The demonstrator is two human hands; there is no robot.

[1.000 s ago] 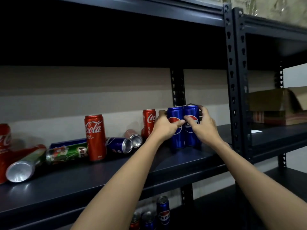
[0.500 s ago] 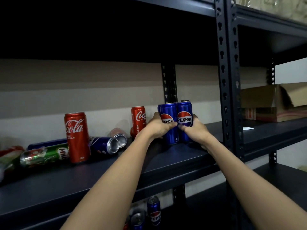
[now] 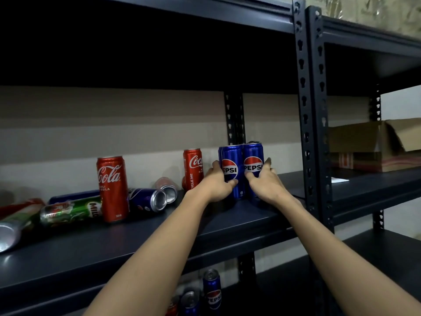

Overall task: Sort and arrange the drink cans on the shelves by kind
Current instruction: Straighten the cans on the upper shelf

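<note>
Hands up front in head view, only view we've got: left hand (image 3: 218,183) cups the left Pepsi can (image 3: 230,172), thumb across its front, fingers curled round the side. Right hand (image 3: 265,184) does the same on the right Pepsi can (image 3: 253,169), fingers wrapped on its far side. Both cans upright, touching each other, squeezed together betw. the two palms on the shelf (image 3: 227,226), right by the rear post.

Progress, as I judge it: Pepsi pair grouped, that's about it. Early days.

Just left of left hand, upright Coke can (image 3: 192,171), w/ a toppled red can (image 3: 167,189) beside it. Further left: blue can on its side (image 3: 148,199), another standing Coke can (image 3: 112,188), a Milo can (image 3: 70,210) lying flat, more tipped cans at far left edge, partly cut off. All still mixed.

Below the arms, lower shelf: another Pepsi can (image 3: 213,290) plus a couple of cans too dark to tell the kind.

Right of right hand, past the front post, cardboard box (image 3: 373,144) on next bay, no cans seen there.

Left to do, prob.: stand fallen ones, gather Cokes, Milo, stray blues.
</note>
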